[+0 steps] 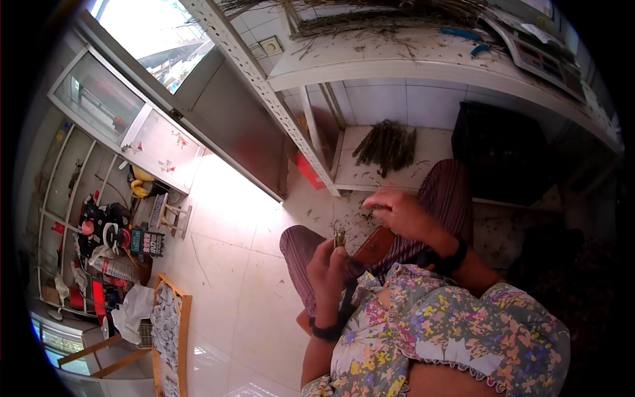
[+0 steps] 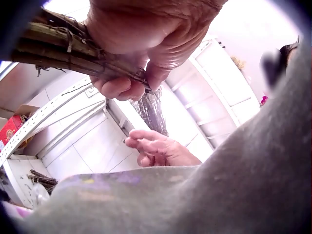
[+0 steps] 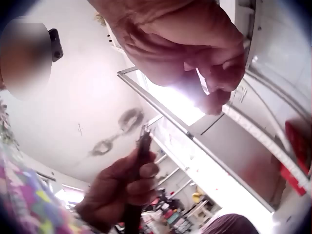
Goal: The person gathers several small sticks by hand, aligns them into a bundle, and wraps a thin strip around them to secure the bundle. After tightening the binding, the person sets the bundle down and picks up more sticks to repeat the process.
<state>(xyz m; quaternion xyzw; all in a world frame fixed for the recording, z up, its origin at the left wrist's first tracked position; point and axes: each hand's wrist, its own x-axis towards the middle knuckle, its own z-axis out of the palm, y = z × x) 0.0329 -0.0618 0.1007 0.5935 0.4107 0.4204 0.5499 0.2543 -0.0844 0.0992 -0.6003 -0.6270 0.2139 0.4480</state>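
The left hand (image 1: 326,274) grips a short bundle of brown stems (image 1: 339,239) above the lap. In the left wrist view, thumb and fingers of the left hand (image 2: 151,34) curl round the stems (image 2: 58,46). The right wrist view shows the bundle (image 3: 141,158) upright in the left hand (image 3: 119,187). To the right and apart from the bundle is the right hand (image 1: 403,213), its fingers loosely bent. No held thing is plain in the right hand (image 2: 163,150) in the left wrist view; in its own view, its palm (image 3: 180,46) is partly hidden.
A pile of cut stems (image 1: 387,147) lies on the low shelf (image 1: 430,140), beside a black crate (image 1: 499,152). Long twigs (image 1: 390,21) lie on the upper shelf (image 1: 370,59). Bits are scattered on the floor (image 1: 251,264). At left stand a small stool (image 1: 173,217) and a cluttered rack (image 1: 66,178).
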